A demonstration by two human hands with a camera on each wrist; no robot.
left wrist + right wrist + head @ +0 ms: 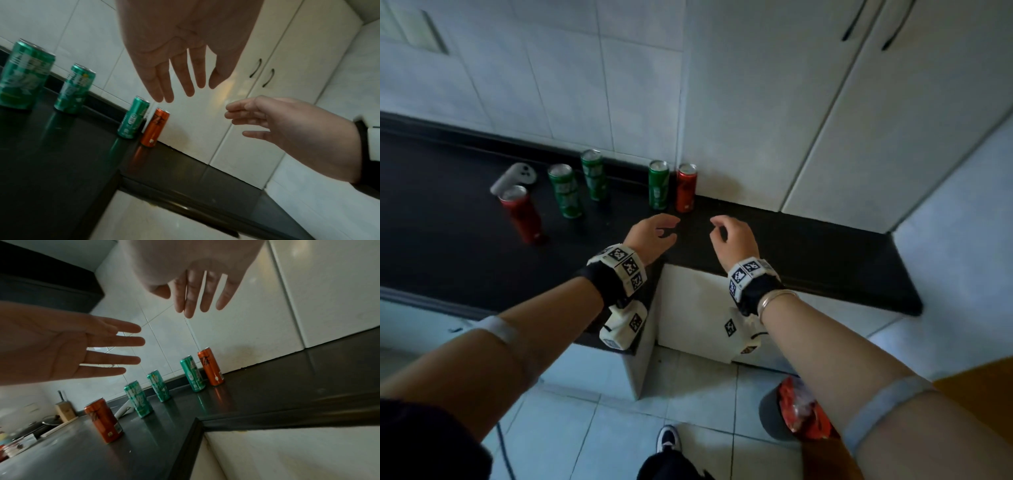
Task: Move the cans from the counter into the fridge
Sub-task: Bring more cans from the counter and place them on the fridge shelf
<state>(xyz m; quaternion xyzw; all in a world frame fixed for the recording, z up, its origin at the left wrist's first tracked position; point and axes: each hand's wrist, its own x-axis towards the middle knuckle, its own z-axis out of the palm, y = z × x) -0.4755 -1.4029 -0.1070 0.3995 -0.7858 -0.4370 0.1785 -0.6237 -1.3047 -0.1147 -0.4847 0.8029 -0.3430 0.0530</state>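
Observation:
Several cans stand upright on the black counter. A red can and a green can sit side by side near the white cabinet. Two more green cans stand further left, and another red can is nearest the counter's front. My left hand hovers over the counter a short way in front of the right-hand pair, fingers relaxed and empty. My right hand hovers beside it, also empty with loosely bent fingers. In the wrist views both hands show spread fingers holding nothing.
A white remote-like device lies behind the left red can. White cabinet doors rise at the back right. The counter steps inward at a corner below my wrists. A red bag sits on the floor tiles.

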